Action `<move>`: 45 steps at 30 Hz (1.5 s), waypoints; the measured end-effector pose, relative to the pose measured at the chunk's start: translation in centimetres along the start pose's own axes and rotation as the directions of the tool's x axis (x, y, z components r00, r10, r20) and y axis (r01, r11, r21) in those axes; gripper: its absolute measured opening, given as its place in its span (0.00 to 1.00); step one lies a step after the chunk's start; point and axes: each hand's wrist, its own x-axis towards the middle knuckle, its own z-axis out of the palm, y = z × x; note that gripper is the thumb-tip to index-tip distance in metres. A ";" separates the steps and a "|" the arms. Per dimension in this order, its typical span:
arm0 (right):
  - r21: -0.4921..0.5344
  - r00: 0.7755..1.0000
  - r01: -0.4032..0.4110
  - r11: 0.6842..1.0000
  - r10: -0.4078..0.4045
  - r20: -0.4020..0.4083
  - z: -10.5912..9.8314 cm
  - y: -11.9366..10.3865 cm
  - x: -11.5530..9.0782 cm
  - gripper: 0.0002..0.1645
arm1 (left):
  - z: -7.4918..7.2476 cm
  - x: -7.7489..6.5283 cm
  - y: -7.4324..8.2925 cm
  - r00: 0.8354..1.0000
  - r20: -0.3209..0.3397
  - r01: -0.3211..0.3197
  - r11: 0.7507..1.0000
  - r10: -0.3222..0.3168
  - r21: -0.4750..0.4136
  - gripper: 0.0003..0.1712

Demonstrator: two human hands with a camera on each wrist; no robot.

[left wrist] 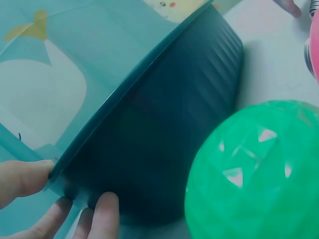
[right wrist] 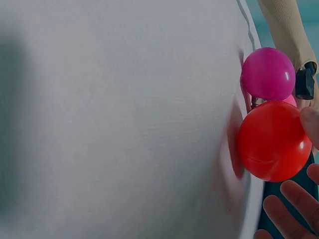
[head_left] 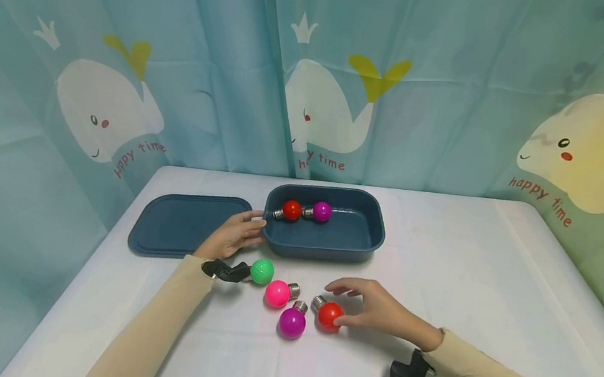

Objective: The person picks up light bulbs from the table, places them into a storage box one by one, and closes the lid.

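Note:
My left hand [head_left: 234, 233] touches the left end of a dark blue plastic box [head_left: 322, 254], fingers extended along its rim and outer wall. Inside that box lie a red bulb [head_left: 292, 210] and a purple bulb [head_left: 322, 211]. On the table, my right hand [head_left: 378, 308] reaches over another red bulb [head_left: 329, 316], its thumb right at the globe and the other fingers spread apart. Left of this bulb are a second purple bulb [head_left: 292, 323], a pink bulb [head_left: 278, 294] and a faceted green bulb [head_left: 262, 272], close by the left wrist.
A dark blue lid [head_left: 179, 224] lies flat to the left of the box, partly under the left hand. White cloth [head_left: 473, 272] covers the table. Blue curtains with whale prints [head_left: 221, 65] hang behind it. Black wrist mounts [head_left: 408, 370] stick out from the sleeves.

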 end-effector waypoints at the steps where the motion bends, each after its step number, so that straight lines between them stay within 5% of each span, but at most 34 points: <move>1: -0.001 1.000 0.002 1.000 -0.002 0.002 0.1 0.0 0.0 0.31 | 0.0 0.0 0.0 1.000 -0.001 0.000 1.000 0.000 -0.001 0.33; 13: 0.020 0.999 0.049 0.999 -0.049 -0.004 0.4 -0.1 0.0 0.29 | 0.0 0.0 0.0 1.000 -0.003 -0.001 1.000 0.001 -0.018 0.33; 45: -0.010 0.998 0.023 1.000 -0.022 0.051 -0.6 0.4 0.3 0.25 | 0.1 -0.2 0.1 1.000 0.000 0.006 1.000 -0.006 -0.011 0.33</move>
